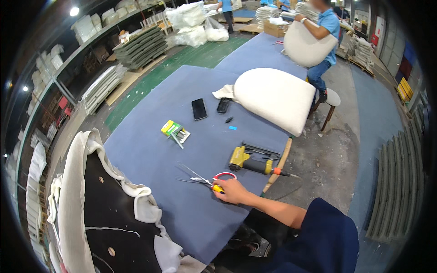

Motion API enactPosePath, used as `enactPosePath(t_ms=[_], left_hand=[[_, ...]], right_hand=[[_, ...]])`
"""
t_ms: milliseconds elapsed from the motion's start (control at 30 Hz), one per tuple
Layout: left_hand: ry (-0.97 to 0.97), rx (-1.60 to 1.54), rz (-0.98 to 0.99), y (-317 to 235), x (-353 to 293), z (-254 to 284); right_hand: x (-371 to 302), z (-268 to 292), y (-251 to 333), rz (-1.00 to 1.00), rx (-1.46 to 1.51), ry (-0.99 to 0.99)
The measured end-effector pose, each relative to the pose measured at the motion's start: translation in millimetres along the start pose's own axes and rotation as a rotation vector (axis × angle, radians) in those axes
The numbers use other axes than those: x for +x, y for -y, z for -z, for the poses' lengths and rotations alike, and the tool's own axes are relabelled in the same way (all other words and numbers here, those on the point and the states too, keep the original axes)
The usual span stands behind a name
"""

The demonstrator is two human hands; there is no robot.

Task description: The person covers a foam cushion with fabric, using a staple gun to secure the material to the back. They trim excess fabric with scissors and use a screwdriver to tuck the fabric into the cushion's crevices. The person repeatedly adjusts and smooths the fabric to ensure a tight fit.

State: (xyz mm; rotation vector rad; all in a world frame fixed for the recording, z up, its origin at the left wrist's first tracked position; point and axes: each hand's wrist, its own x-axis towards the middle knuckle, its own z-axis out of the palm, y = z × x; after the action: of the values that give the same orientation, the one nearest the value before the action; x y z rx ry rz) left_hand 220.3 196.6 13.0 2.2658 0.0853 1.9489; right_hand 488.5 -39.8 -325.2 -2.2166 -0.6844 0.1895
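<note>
My right hand (233, 191) is closed low over the blue-covered table (150, 123), fingers on the yellow handle (218, 188) of a slim tool. Scissors (225, 174) with a red and white loop lie against the same hand, their thin blades pointing left and slightly blurred. Where tool and scissors cross, I cannot separate them fully. My left hand is out of view. Just beyond the right hand rests a yellow and black staple gun (250, 159) with an orange hose fitting. At the left stands a cream upholstered piece (75, 191), its black underside showing and fabric edges loose.
A phone (199, 109), a black case-like object (223, 105) and a green-yellow box of staples (175, 132) lie mid-table. A cream cushion (275, 98) sits at the far right edge. Beyond, a person in blue (327, 27) holds another cushion (307, 45) beside a stool (333, 98).
</note>
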Motion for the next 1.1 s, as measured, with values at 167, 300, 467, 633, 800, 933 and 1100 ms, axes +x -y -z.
enactPosePath(t_ms=[167, 300, 467, 633, 800, 933, 1100], left_hand=[[0.339, 0.425, 0.436, 7.3, 13.1, 109.3], [0.758, 0.528, 1.021, -2.4, 81.6, 85.1], [0.982, 0.752, 0.969, 148.5, 78.2, -16.8], [0.867, 0.833, 0.874, 118.1, 69.3, 0.1], [0.727, 0.732, 0.908, 16.7, 49.2, 48.7], [0.536, 0.742, 0.808, -4.0, 48.6, 54.6], [0.525, 0.733, 0.864, 17.3, 79.0, 22.3]], right_hand=[[6.4, 8.7, 2.1, -0.031, 0.121, 0.091], [1.6, 20.7, 40.5, -0.058, 0.168, 0.043], [-13.6, 64.8, 90.8, -0.357, 0.521, 0.209], [13.8, 48.7, 102.9, -0.083, 0.542, 0.425], [42.3, 109.7, 222.3, -0.086, 0.858, 0.480], [53.0, 125.9, 245.5, 0.215, 0.773, 0.376], [48.5, 126.0, 259.7, 0.380, 0.546, 0.349]])
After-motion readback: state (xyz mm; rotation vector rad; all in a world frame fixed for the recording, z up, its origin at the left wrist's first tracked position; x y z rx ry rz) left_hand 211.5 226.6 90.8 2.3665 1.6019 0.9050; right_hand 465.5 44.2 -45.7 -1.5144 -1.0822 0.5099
